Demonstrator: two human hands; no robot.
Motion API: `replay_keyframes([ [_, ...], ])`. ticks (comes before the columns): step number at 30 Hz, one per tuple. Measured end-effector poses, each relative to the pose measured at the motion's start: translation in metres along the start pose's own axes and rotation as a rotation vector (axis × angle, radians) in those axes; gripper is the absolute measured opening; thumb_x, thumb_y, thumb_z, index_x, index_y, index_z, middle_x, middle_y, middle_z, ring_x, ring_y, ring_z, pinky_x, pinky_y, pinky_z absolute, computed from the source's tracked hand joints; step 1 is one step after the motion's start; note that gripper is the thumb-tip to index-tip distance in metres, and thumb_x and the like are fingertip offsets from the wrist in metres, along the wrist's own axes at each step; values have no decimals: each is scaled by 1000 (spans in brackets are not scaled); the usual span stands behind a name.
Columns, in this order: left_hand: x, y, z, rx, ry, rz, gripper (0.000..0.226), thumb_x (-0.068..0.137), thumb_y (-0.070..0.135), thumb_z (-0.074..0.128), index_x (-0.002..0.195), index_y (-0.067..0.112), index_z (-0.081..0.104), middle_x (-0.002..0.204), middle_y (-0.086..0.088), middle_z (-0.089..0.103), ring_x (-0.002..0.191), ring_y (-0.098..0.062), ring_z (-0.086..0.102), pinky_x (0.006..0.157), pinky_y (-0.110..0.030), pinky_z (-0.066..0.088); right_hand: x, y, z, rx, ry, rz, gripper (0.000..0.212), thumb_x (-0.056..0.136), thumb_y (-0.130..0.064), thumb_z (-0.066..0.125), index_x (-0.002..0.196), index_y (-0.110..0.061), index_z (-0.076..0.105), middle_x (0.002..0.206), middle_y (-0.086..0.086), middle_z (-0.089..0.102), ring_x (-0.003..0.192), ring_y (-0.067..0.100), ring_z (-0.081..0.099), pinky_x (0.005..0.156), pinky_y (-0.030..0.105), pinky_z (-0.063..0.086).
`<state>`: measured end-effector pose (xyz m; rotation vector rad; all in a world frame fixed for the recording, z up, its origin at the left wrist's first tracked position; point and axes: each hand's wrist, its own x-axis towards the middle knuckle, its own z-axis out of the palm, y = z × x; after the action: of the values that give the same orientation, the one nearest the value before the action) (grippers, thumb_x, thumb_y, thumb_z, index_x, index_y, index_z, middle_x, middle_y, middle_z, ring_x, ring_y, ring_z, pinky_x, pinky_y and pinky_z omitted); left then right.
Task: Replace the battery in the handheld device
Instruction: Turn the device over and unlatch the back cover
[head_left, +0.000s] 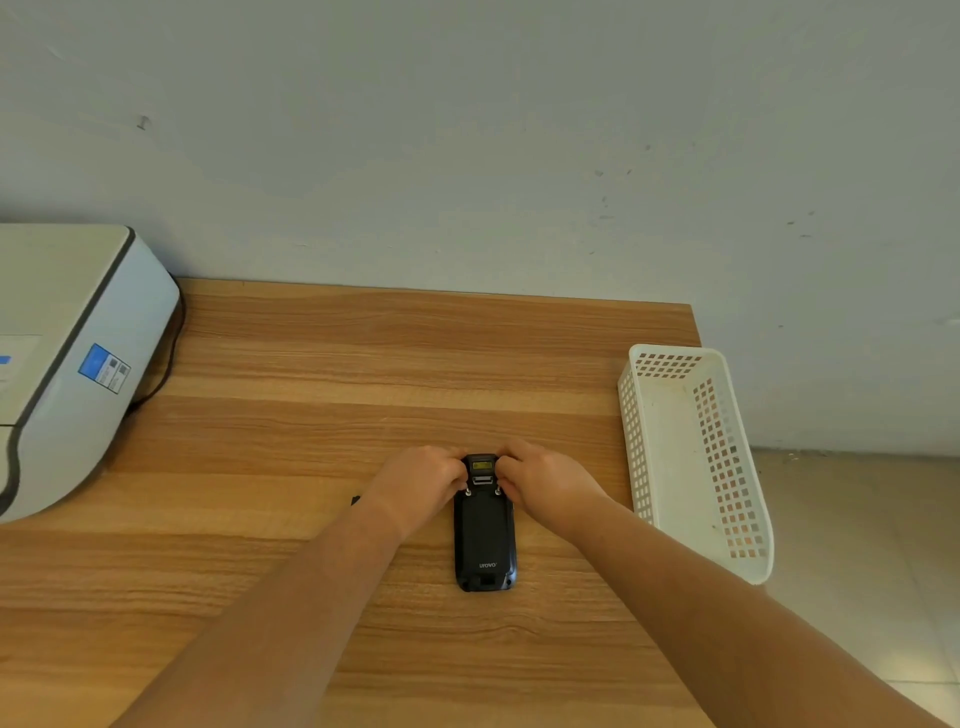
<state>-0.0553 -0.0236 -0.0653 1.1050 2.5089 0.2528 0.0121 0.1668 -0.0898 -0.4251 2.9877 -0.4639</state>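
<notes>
A black handheld device (484, 535) lies face down on the wooden table (311, 364), its back cover on and the word "urovo" near its close end. My left hand (423, 480) grips the far left corner of the device. My right hand (543, 480) grips the far right corner. The thumbs press beside the two small latches at the cover's top edge. Between the hands the scanner window at the device's far end shows. No loose battery is in sight.
A white mesh basket (727, 551) with nothing in it stands at the table's right edge. A white and grey printer (78, 364) with a black cable sits at the left. A small dark object (355, 500) peeks out beside my left wrist. The wall rises behind the table.
</notes>
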Motion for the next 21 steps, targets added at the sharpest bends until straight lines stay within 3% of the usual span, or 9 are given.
replay_keyframes([
  [6, 1, 2, -1, 18, -28, -40, 25, 99, 26, 47, 110, 18, 68, 119, 1, 66, 106, -19, 60, 89, -37, 49, -4, -3, -1, -9, 7, 15, 12, 94, -19, 59, 92, -10, 67, 94, 4, 61, 67, 20, 61, 51, 26, 45],
  [10, -1, 6, 3, -16, 14, -76, 26, 100, 25, 47, 118, 20, 66, 141, 3, 54, 122, -18, 54, 98, -33, 45, -5, -12, -9, 109, -44, 175, 21, 100, -23, 48, 109, -12, 63, 118, -1, 57, 93, 19, 60, 74, 28, 50],
  [14, -22, 13, 14, -149, 124, -132, 32, 100, 29, 46, 129, 21, 59, 146, 6, 46, 131, -13, 44, 108, -28, 37, -20, -26, -11, 282, 54, 390, 19, 95, -29, 57, 110, -19, 65, 122, -10, 55, 108, 9, 53, 84, 20, 46],
  [17, -47, 18, 23, -181, 145, -173, 48, 95, 46, 50, 138, 25, 48, 146, 10, 41, 135, -8, 33, 114, -30, 28, -32, -43, -5, 331, 48, 470, 30, 92, -37, 60, 118, -23, 62, 129, -12, 49, 120, 6, 44, 93, 19, 43],
  [21, -77, 25, 38, -168, 21, -249, 89, 77, 73, 50, 149, 29, 25, 155, 12, 23, 145, -9, 12, 121, -36, 8, -35, -64, 0, 334, -27, 525, 44, 91, -45, 58, 130, -26, 52, 137, -10, 37, 127, 9, 34, 93, 24, 47],
])
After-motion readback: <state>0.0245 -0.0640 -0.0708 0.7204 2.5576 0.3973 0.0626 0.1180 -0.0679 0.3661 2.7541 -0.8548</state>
